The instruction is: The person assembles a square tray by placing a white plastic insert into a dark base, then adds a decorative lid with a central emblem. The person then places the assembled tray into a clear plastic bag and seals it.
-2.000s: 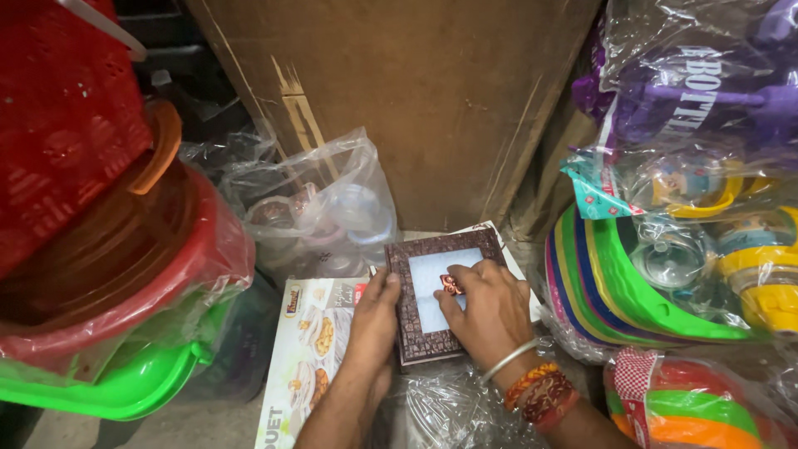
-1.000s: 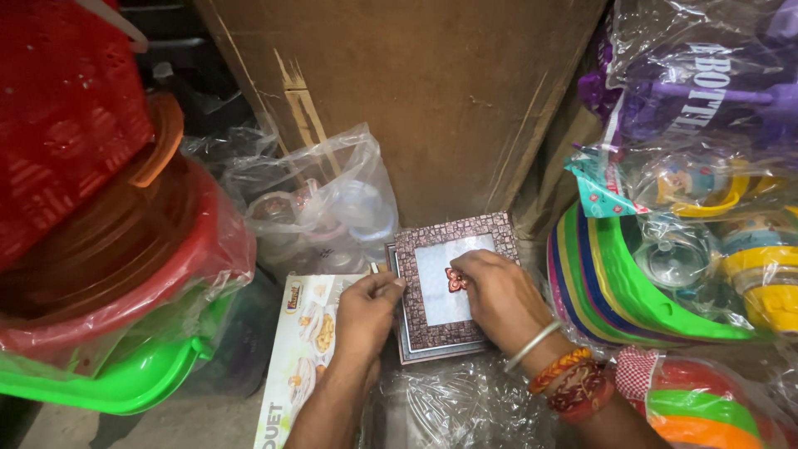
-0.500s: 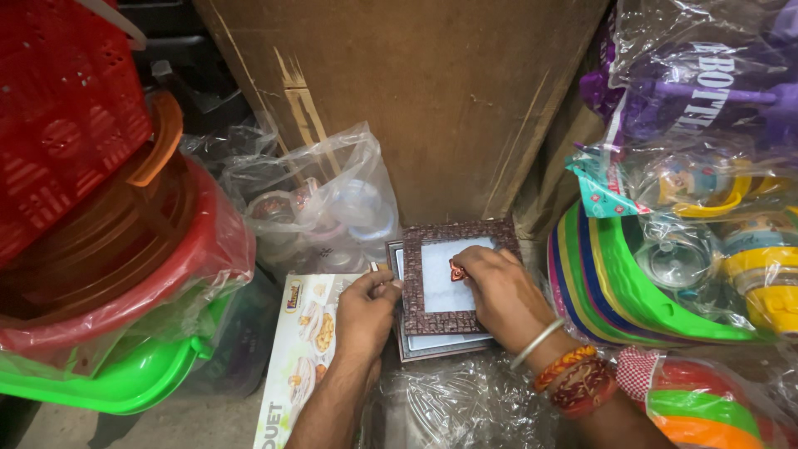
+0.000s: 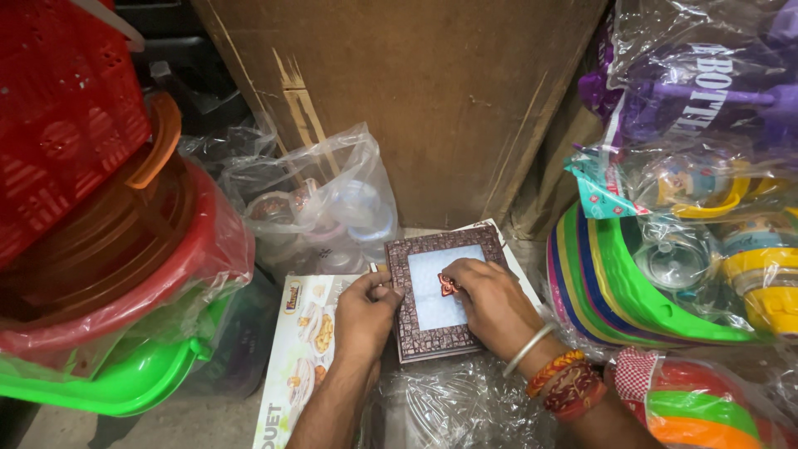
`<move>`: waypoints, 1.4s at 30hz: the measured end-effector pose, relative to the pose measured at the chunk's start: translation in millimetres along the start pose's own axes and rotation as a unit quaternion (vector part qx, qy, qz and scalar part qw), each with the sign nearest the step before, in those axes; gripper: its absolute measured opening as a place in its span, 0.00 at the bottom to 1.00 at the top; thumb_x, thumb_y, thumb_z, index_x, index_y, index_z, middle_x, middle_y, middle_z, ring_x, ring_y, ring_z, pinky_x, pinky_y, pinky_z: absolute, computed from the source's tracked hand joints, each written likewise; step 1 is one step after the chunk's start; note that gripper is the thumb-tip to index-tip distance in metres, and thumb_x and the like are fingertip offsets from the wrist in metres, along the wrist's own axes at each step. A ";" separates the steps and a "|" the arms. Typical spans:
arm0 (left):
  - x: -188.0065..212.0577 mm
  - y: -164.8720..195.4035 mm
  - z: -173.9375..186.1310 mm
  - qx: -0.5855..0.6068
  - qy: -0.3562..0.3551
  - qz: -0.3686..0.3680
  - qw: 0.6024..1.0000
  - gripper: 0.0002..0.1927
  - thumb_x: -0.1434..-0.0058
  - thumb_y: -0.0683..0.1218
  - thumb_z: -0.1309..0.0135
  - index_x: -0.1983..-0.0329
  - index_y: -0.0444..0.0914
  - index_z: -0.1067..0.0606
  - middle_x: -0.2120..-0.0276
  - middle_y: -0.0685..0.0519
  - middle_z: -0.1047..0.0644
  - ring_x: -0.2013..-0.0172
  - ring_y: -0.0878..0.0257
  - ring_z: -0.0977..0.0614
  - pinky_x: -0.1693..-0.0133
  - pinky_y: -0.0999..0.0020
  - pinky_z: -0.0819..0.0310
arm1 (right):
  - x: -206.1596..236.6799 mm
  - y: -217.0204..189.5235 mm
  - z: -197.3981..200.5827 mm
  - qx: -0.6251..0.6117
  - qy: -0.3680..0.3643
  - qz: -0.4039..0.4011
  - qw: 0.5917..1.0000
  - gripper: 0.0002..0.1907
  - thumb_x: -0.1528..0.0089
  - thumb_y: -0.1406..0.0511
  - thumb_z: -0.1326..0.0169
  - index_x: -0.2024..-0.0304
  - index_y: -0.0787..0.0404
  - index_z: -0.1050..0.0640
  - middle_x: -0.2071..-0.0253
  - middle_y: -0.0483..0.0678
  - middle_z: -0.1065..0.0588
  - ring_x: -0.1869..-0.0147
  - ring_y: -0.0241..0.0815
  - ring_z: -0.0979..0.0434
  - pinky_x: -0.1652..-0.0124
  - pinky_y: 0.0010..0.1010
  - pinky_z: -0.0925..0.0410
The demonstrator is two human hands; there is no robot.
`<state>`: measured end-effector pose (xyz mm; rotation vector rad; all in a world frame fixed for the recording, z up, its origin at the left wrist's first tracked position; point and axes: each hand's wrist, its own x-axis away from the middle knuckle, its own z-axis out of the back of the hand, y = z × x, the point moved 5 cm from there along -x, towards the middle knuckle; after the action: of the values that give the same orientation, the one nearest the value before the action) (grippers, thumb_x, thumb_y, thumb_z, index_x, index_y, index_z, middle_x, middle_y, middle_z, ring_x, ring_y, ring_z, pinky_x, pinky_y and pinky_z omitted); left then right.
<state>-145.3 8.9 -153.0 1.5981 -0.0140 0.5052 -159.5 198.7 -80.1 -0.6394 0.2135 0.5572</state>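
Frame (image 4: 432, 295) again flatter than before, left hand (image 4: 366, 312) grasping its edge, right hand (image 4: 486, 303) pinching its red ornament (image 4: 448, 285).

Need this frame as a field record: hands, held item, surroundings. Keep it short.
left hand: grips the left edge of the frame
right hand: rests on the frame, fingertips pinching a small red ornament at the pale centre panel
frame: square, dark patterned border, pale blue centre, lying flat
under frame: flat printed box and crinkled clear wrap
behind: large cardboard box; clear bag of round items
left side: stacked red tubs, green tub
right side: stacked coloured plastic bowls
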 end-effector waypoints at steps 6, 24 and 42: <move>2.1 2.6 -0.6 -0.021 0.003 -0.015 1.000 0.20 0.44 0.35 0.40 0.47 0.31 0.22 0.73 0.57 0.24 0.72 0.69 0.25 0.68 0.74 0.31 | -1.7 2.6 -1.0 0.000 -0.028 0.000 1.000 0.15 0.46 0.75 0.43 0.56 0.64 0.20 0.55 0.54 0.20 0.51 0.56 0.21 0.49 0.41 0.31; 7.3 13.6 3.2 -0.221 0.054 -0.033 0.973 0.19 0.43 0.45 0.37 0.48 0.42 0.21 0.71 0.53 0.19 0.71 0.63 0.19 0.64 0.66 0.25 | 1.7 6.6 11.7 0.012 -0.011 0.005 1.000 0.23 0.46 0.69 0.38 0.47 0.65 0.23 0.48 0.56 0.22 0.43 0.57 0.25 0.44 0.43 0.34; 10.8 13.6 3.3 -0.225 0.061 -0.014 0.972 0.16 0.43 0.45 0.41 0.50 0.40 0.21 0.65 0.51 0.16 0.66 0.62 0.16 0.60 0.67 0.24 | 11.1 58.4 28.5 0.132 -0.061 -0.298 0.943 0.26 0.48 0.60 0.30 0.50 0.65 0.20 0.53 0.61 0.22 0.48 0.60 0.21 0.47 0.46 0.29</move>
<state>-138.7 7.5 -136.6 1.1214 -0.0115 0.5346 -182.0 259.7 -91.1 -0.3768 -0.0292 -0.0214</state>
